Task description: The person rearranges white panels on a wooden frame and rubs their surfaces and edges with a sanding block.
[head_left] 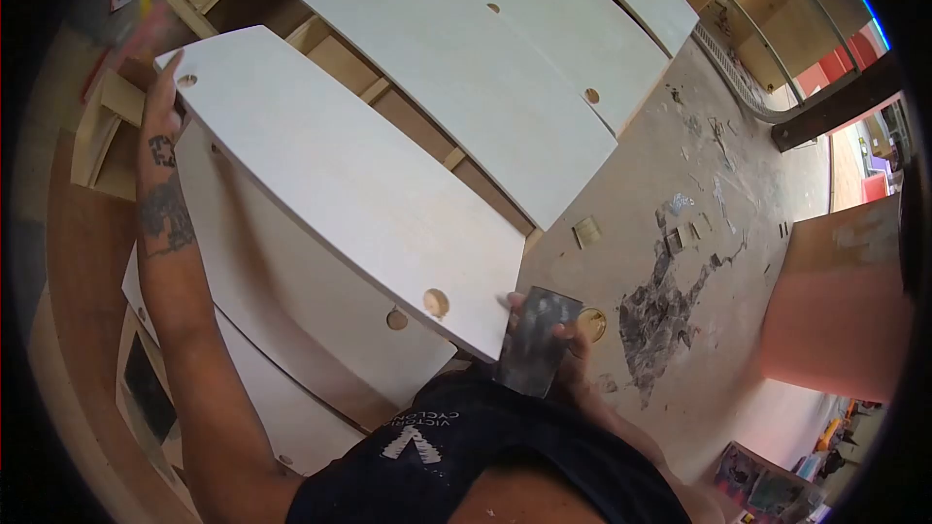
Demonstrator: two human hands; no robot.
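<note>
A long white panel [340, 175] with a round hole near each end lies tilted across the view. At its upper left corner my left hand [163, 102] grips the edge beside one hole. My right hand [573, 340] is closed around a dark grey flat block [537, 340], held against the panel's lower right end. The thumb and a fingertip show on the block; the rest of the fingers are partly hidden. Beneath the panel is another white panel [311, 281] with a round hole.
More white panels [466, 68] lie on a wooden frame [374, 92] beyond. The concrete floor [718, 281] at right carries dark stains and scraps. A round golden lid-like object [591, 324] is beside my right hand. A pinkish board [825, 301] stands at far right.
</note>
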